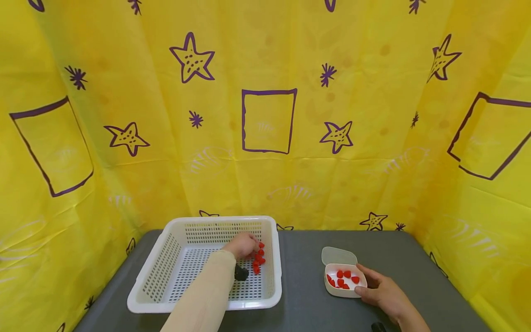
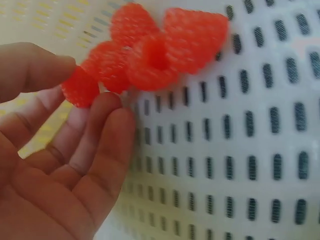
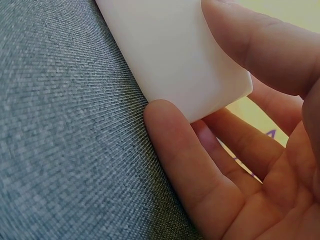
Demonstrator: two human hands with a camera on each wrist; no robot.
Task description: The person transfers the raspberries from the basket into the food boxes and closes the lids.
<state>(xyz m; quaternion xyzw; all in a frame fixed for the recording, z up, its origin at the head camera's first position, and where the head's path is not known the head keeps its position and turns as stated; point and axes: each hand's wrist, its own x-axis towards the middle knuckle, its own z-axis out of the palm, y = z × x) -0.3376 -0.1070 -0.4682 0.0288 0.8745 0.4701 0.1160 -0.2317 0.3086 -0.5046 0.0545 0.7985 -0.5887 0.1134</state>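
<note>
In the white perforated basket [image 1: 255, 304], my left hand [image 1: 242, 245] reaches toward the right side. The left wrist view has its thumb and fingers pinching a raspberry [image 2: 81, 87]. More red raspberries [image 2: 195, 37] lie close together right beside those fingertips, on the slotted basket surface. On the right, my right hand [image 1: 385, 295] holds the right side of a small cream box [image 1: 341, 292]; several raspberries [image 1: 347, 274] lie in it. Its translucent lid [image 1: 339, 256] is folded back behind it. Seen close in the right wrist view, the thumb and fingers grip a corner of the box [image 3: 170, 55].
A dark grey tabletop [image 1: 303, 276] lies under the basket and box, with a gap between the two. Yellow curtains [image 1: 265, 189] with purple star drawings enclose the back and both sides. The left sleeve [image 1: 203, 290] crosses the basket's front rim.
</note>
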